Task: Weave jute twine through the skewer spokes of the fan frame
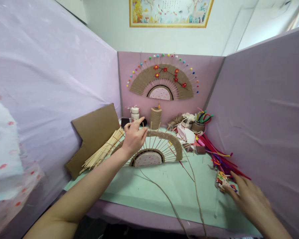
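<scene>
My left hand point(135, 136) is over the half-round fan frame point(178, 146), which is made of thin sticks wrapped with a band of brown twine. Its fingers are curled at the top edge, thumb and fingers close to a stick tip; what lies between them is hidden. A pale dotted half-circle point(149, 159) fills the base of the frame. At the right, my right hand point(251, 196) reaches with fingers apart to a small colourful patterned item point(222, 179), thumb and forefinger beside it. Loose twine point(168, 199) runs from the frame to the front edge.
A bundle of thin sticks point(103, 149) leans by cut cardboard point(96, 131) at left. Behind stand a twine spool point(155, 118) and a white bottle point(135, 113). Red pipe cleaners point(214, 147) lie right. A finished fan point(142, 81) hangs on the back panel.
</scene>
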Tool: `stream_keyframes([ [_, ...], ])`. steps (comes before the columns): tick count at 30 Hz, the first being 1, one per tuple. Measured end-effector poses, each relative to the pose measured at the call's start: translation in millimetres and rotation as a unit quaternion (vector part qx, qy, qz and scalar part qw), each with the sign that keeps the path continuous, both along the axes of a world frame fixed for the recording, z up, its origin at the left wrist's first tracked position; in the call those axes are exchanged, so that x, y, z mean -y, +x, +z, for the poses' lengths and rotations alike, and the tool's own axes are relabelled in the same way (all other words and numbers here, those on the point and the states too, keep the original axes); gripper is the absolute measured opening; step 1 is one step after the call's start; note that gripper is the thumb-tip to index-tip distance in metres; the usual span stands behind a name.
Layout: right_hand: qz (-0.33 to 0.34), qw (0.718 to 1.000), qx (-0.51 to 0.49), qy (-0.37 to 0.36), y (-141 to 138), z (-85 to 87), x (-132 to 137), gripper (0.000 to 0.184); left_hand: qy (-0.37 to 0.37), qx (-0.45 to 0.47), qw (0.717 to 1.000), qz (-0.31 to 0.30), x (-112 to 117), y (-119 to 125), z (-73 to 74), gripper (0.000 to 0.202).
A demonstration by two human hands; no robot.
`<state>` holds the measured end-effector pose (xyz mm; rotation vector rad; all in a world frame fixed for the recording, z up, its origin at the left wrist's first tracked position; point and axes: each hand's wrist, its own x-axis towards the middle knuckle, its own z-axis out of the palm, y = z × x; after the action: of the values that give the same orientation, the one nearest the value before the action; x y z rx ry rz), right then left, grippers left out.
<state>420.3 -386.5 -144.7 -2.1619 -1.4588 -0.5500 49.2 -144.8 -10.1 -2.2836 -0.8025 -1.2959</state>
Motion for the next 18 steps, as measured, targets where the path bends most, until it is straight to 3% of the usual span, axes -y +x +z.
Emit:
stream_keyframes([
  [2,0.05,0.997,0.005,0.051,-36.1,34.1,-13.7,0.057,0.0,0.001,1.0,-0.006,0.2,-1.5,-0.8,0.023],
  [5,0.181,0.976,-0.025,0.115,-96.2,85.9,-46.8,0.051,0.0,0.003,1.0,-0.023,-0.8,-5.4,-1.9,0.03],
  [8,0.278,0.944,-0.081,0.16,-143.8,122.0,-90.1,0.046,0.002,0.014,0.998,-0.055,-2.7,-10.9,-1.6,0.038],
  [13,0.358,0.899,-0.14,0.212,-180.5,147.0,-159.9,0.048,-0.021,0.041,0.993,-0.108,-6.4,-20.6,3.1,0.047],
  [18,0.397,0.9,-0.095,0.154,-193.7,156.0,-192.5,0.044,-0.021,0.056,0.991,-0.124,-4.8,-28.5,6.4,0.046],
])
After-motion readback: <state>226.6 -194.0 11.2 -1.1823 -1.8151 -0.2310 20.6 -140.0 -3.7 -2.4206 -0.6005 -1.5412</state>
